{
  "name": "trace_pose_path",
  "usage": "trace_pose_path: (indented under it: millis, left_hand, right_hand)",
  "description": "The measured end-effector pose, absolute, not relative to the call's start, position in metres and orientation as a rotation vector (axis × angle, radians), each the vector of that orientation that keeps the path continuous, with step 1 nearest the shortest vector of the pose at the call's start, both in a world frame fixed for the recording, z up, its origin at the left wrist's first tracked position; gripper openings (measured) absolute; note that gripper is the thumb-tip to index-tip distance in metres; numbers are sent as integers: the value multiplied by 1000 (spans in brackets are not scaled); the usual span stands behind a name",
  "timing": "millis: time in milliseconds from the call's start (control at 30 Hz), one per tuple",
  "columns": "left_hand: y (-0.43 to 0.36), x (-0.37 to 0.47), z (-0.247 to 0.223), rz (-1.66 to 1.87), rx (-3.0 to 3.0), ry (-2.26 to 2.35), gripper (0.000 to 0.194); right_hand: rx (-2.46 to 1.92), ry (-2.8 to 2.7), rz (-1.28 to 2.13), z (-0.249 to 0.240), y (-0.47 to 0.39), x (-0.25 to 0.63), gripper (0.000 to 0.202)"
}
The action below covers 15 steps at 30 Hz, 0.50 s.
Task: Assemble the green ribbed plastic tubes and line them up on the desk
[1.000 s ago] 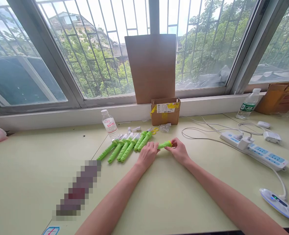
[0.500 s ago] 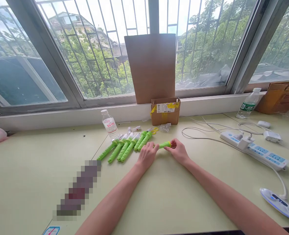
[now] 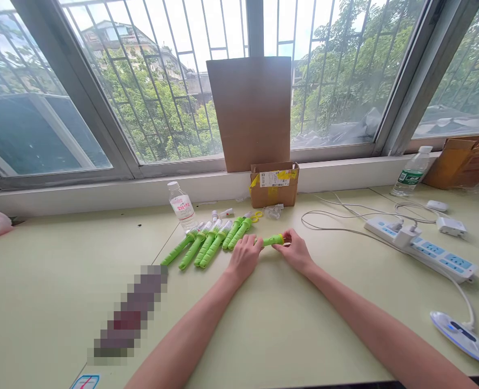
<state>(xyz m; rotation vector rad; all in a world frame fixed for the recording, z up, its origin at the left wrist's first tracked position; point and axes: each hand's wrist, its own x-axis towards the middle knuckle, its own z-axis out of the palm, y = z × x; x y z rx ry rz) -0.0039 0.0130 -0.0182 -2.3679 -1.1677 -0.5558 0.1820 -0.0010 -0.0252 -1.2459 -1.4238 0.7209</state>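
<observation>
A green tube [image 3: 271, 240] lies across the gap between my two hands, a yellow ring [image 3: 281, 238] at its right end. My left hand [image 3: 245, 255] is closed around the tube's left part. At the ring end, the fingers of my right hand [image 3: 295, 250] are pinched together; whatever they hold, if anything, is too small to make out. To the left of my hands lie several green tubes with clear tops [image 3: 212, 247], side by side. Two loose yellow rings [image 3: 256, 216] rest behind my hands, near small clear plastic parts [image 3: 273, 211].
Behind the tubes stands a water bottle [image 3: 181, 206]. An open cardboard box [image 3: 274, 186] sits before an upright cardboard sheet [image 3: 253, 113]. On the right are a power strip [image 3: 430, 249], cables, another bottle [image 3: 412, 173] and a white oval device [image 3: 462, 336]. A blurred dark patch lies left.
My right fingertips have shifted slightly at the tube's yellow end. My left hand keeps its hold, and the other objects stay where they were.
</observation>
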Motion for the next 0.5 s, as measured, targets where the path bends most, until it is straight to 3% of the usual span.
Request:
trace_pose_path:
  millis: [500]
  left_hand:
    - [12, -5, -14, -656, -2381, -1071, 19]
  right_hand:
    - [-1254, -1420, 701, -24, -1, 182, 36]
